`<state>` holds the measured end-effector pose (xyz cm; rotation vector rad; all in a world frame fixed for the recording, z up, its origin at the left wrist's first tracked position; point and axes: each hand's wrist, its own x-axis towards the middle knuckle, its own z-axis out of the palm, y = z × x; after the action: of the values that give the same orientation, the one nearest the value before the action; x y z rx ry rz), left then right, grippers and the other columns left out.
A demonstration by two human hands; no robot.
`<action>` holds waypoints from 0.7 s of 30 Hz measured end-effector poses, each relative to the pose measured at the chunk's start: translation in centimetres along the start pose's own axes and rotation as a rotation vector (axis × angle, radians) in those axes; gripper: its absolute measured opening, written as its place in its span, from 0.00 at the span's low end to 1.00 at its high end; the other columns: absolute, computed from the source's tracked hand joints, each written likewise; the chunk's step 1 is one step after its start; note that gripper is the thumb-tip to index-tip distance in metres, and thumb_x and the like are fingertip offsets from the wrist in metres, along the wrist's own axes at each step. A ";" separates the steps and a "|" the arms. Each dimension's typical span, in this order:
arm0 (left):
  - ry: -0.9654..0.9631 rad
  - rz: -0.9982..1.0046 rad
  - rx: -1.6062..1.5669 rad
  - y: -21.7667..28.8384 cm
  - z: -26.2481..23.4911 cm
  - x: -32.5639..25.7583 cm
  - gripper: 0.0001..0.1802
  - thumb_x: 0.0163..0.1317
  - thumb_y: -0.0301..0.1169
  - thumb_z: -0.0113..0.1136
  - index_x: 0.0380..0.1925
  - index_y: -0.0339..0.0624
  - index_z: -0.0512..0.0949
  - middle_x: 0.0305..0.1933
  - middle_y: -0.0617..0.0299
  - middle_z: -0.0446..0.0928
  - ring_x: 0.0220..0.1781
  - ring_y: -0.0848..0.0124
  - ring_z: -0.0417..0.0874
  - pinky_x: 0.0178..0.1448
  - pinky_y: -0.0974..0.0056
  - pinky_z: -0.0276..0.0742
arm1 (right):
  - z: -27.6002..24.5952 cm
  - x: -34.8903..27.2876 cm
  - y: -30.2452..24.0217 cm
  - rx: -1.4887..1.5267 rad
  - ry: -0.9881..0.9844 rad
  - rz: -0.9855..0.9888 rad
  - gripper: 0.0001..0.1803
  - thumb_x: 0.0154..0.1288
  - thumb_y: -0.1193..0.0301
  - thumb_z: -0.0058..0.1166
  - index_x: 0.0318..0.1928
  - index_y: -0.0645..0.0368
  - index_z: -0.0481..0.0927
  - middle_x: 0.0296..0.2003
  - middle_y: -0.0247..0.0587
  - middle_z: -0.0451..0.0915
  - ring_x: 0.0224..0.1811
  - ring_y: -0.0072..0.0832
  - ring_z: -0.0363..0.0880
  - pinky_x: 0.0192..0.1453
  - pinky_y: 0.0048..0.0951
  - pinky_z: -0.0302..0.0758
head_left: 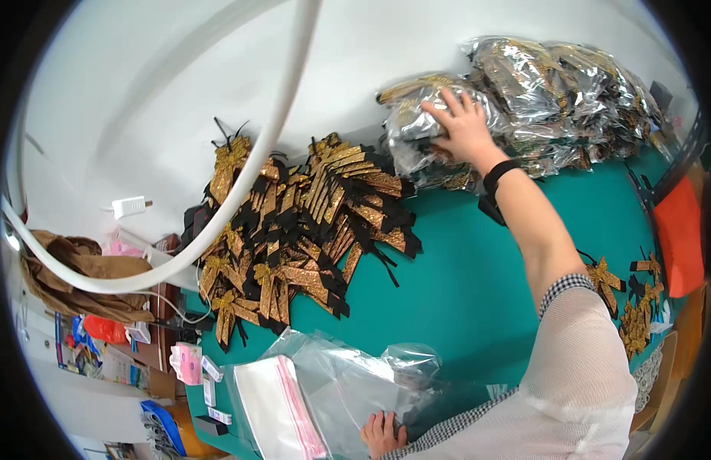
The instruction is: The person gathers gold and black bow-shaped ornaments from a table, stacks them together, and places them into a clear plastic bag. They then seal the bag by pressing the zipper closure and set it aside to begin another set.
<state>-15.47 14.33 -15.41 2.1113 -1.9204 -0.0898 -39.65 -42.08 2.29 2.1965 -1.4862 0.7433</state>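
Note:
My right hand point(463, 126) reaches to the far right with its fingers spread. It lies on top of a clear plastic bag point(409, 138) packed with gold-and-black pieces. Close to the front edge, my left hand point(382, 435) is palm down, its fingertips on a clear plastic bag point(348, 395). Beside that bag lies a stack of flat bags point(275, 410) with pink edges. Across the middle left spreads a large heap of glittery gold strips point(309, 230) with black backing, some bearing gold bows.
More filled bags point(532, 84) are piled against the white wall. A white curved tube point(271, 146) crosses above the heap on the green table point(463, 268). Loose gold pieces point(635, 330) and an orange-red sheet point(677, 238) are at the right; a pink tissue pack point(187, 363) stands at the left edge.

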 end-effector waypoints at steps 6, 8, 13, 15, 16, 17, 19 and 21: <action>-0.161 -0.029 -0.056 -0.6 -0.9 0.3 0.28 0.48 0.45 0.59 0.50 0.48 0.72 0.55 0.56 0.66 0.58 0.56 0.62 0.58 0.48 0.53 | -0.2 -0.6 -0.4 -0.060 -0.065 -0.028 0.46 0.42 0.57 0.66 0.63 0.25 0.56 0.65 0.44 0.52 0.64 0.54 0.50 0.63 0.55 0.49; -0.156 -0.021 -0.048 -0.5 -0.7 0.6 0.26 0.49 0.43 0.59 0.50 0.50 0.72 0.55 0.57 0.67 0.59 0.58 0.62 0.58 0.50 0.53 | -0.3 -0.1 -1.0 -0.039 -0.161 0.007 0.50 0.37 0.54 0.68 0.63 0.23 0.54 0.66 0.44 0.49 0.67 0.56 0.44 0.66 0.58 0.43; -0.111 -0.015 -0.077 -0.3 -1.5 1.5 0.26 0.48 0.42 0.60 0.50 0.49 0.72 0.54 0.56 0.67 0.58 0.57 0.63 0.57 0.50 0.54 | -2.5 1.4 0.4 -0.008 -0.280 -0.007 0.56 0.33 0.50 0.68 0.66 0.28 0.50 0.68 0.43 0.45 0.68 0.59 0.39 0.65 0.60 0.42; -0.085 0.008 -0.108 -0.6 -1.2 1.4 0.27 0.47 0.41 0.60 0.50 0.48 0.72 0.54 0.55 0.67 0.58 0.56 0.64 0.57 0.49 0.55 | -2.6 1.3 0.6 0.029 -0.234 0.010 0.56 0.35 0.49 0.67 0.66 0.30 0.49 0.68 0.41 0.46 0.69 0.55 0.39 0.65 0.60 0.42; -0.084 -0.001 -0.111 -0.7 -1.3 1.2 0.26 0.49 0.43 0.59 0.50 0.49 0.72 0.54 0.57 0.67 0.58 0.57 0.64 0.57 0.50 0.55 | -2.5 1.6 0.2 0.032 -0.227 -0.005 0.56 0.35 0.49 0.67 0.66 0.30 0.49 0.68 0.41 0.46 0.69 0.55 0.39 0.65 0.60 0.42; -0.086 -0.008 -0.115 -0.8 -1.2 0.9 0.25 0.50 0.44 0.58 0.50 0.50 0.72 0.54 0.59 0.68 0.57 0.59 0.64 0.57 0.52 0.55 | -2.5 1.8 -0.5 0.045 -0.198 -0.061 0.54 0.38 0.49 0.65 0.66 0.30 0.49 0.68 0.40 0.45 0.69 0.52 0.40 0.65 0.60 0.42; -0.050 -0.003 -0.110 -0.7 -0.9 0.7 0.25 0.51 0.44 0.57 0.50 0.50 0.72 0.54 0.59 0.68 0.57 0.59 0.65 0.57 0.52 0.55 | -2.8 2.6 -1.3 0.064 -0.161 -0.131 0.51 0.41 0.48 0.63 0.66 0.30 0.49 0.68 0.39 0.45 0.70 0.49 0.40 0.66 0.60 0.42; -0.033 -0.010 -0.098 -0.4 -1.1 0.3 0.25 0.51 0.44 0.56 0.50 0.50 0.72 0.54 0.59 0.68 0.57 0.59 0.65 0.57 0.53 0.55 | -2.6 3.0 -2.0 -0.065 -0.382 -0.044 0.46 0.47 0.49 0.59 0.66 0.30 0.49 0.69 0.36 0.44 0.70 0.45 0.40 0.66 0.60 0.42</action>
<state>-14.78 14.22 -14.37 2.0679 -1.8830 -0.2177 -37.44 -41.98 6.11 2.4069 -1.6000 0.2638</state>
